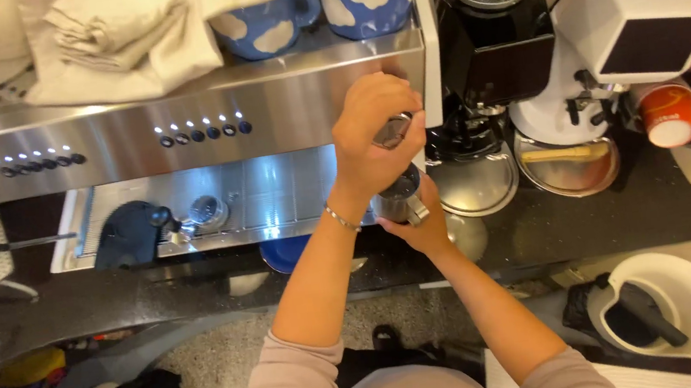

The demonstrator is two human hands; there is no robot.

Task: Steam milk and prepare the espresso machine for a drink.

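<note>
I look down on a dark stone counter [651,211] over a speckled floor [226,364]. My left hand [375,134] is closed around a knob at the right end of the steel espresso machine [182,126]; my right hand [419,227] grips a small metal pitcher [398,199] just beneath. Blue cloud mugs [315,7] and folded cloths [110,34] sit on top; grinders [570,30] crowd the right.
</note>
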